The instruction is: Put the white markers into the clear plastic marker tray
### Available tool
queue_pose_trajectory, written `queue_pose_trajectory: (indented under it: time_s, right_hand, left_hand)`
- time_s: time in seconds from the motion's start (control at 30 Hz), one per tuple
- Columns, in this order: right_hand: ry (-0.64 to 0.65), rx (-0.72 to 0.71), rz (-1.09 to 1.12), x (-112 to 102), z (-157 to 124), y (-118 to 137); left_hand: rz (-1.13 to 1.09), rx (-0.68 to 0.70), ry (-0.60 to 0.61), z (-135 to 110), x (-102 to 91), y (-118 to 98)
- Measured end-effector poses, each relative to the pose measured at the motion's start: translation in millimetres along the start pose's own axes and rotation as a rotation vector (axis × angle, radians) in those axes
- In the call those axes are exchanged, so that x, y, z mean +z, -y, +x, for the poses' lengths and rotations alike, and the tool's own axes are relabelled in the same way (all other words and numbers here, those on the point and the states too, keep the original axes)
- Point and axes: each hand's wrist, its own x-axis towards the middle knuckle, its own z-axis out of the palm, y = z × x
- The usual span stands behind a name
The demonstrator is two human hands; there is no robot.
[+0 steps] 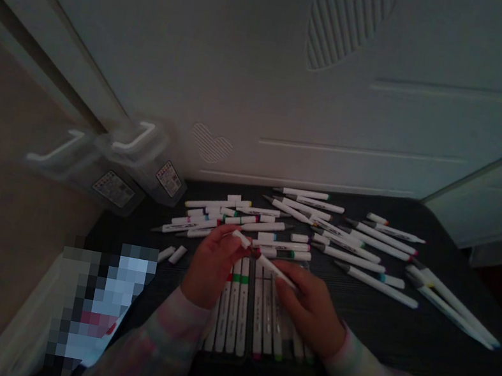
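Note:
A small white marker cap [241, 239] is pinched between the fingertips of my left hand [208, 271]. My right hand [315, 306] grips a white marker [276, 271], its reddish tip end pointing left at the cap. Cap and tip are very close; I cannot tell whether they touch. Below both hands a clear case [244, 360] holds rows of white markers [234, 321], some with red or green bands. My wrists and the right hand cover part of these rows.
Many loose markers [377, 285] and caps lie across the dark table [431, 375] behind and to the right. Two clear plastic boxes [126, 195] with handles stand at the back left. A lit, blurred-out phone-like screen [114, 300] lies at left. A white panel [252, 71] rises behind.

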Motion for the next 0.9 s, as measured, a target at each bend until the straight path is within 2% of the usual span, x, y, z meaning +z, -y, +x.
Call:
queue_pose_trajectory:
  time_s: [0.47, 0.67, 0.9]
  right_hand:
    - [0.004, 0.042, 0.032, -2.1, -0.1, 1.2]
    - [-0.034, 0.014, 0.023, -1.9, 0.0, 2.0]
    - [-0.026, 0.003, 0.011, -2.1, -0.4, 2.4]
  left_hand:
    - [0.284, 0.040, 0.015, -5.2, -3.6, 3.7]
    - [0.262, 0.048, 0.024, -3.5, -6.6, 6.0]
    - [0.201, 0.021, 0.055, -5.2, -0.8, 1.8]
